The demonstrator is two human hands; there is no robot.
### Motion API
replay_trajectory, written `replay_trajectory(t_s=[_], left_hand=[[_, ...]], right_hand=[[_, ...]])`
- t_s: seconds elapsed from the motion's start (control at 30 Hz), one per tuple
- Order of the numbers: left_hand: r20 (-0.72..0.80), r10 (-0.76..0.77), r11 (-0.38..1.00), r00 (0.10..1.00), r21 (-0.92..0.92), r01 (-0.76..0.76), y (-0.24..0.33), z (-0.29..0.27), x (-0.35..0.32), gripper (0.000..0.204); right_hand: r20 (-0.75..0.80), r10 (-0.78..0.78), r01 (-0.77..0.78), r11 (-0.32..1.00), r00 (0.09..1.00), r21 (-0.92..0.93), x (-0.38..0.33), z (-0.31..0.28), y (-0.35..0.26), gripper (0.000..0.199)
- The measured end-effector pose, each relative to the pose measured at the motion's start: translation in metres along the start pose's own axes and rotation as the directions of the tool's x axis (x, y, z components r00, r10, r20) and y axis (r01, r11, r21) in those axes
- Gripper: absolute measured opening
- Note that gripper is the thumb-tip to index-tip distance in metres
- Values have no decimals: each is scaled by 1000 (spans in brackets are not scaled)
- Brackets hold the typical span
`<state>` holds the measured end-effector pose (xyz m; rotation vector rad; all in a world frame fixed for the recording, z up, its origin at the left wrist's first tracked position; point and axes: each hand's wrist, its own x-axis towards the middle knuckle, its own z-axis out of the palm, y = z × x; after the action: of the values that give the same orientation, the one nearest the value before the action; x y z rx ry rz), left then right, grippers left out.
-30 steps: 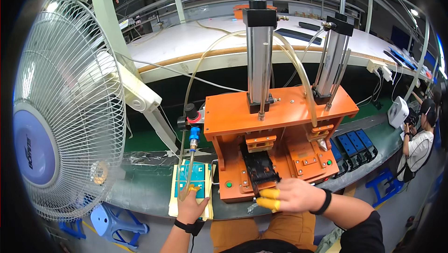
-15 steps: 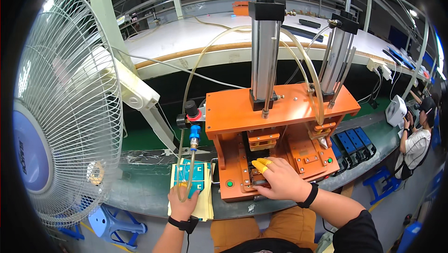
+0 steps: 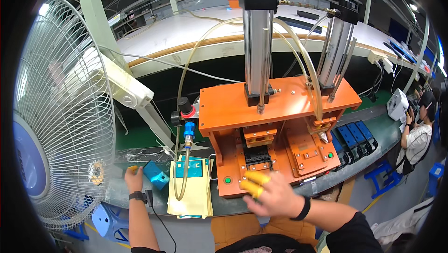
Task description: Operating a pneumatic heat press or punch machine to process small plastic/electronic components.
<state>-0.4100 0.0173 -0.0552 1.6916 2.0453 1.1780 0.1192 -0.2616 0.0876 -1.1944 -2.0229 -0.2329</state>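
My left hand (image 3: 134, 178), with a yellow finger cot, is over the bench to the left of the paper stack. Its fingers are closed at the edge of a tilted teal sheet (image 3: 156, 175). Another teal sheet (image 3: 189, 168) lies on the pale yellow papers (image 3: 193, 197), under a clear hose loop. My right hand (image 3: 273, 196), two fingers in yellow cots, is blurred in front of the orange press (image 3: 280, 96). Its fingers are apart, with nothing visible between them. A black part (image 3: 257, 155) sits in the press's left fixture, below the raised orange press head (image 3: 260, 136).
A large fan (image 3: 65, 113) stands at the left. The press's green buttons (image 3: 227, 180) face me. Blue-and-black parts (image 3: 357, 136) line the bench at right. Beyond them a person (image 3: 418, 143) is near a white fan (image 3: 397, 105). Blue stools (image 3: 109, 222) are on the floor.
My left hand has moved left from the paper stack with a teal sheet. My right hand has drawn back from the left fixture toward me, exposing the black part. The view has shifted slightly.
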Motion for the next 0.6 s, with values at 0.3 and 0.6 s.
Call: replay_trajectory(t_s=[0.3, 0.6], left_hand=[[-45, 241, 969, 969, -37, -243, 117, -78, -128, 21], [473, 175, 954, 864, -300, -29, 186, -121, -241, 30]], right_hand=[[393, 324, -451, 843, 861, 293, -38, 94, -29, 75], [86, 159, -181, 897, 983, 404, -52, 40, -13, 43]])
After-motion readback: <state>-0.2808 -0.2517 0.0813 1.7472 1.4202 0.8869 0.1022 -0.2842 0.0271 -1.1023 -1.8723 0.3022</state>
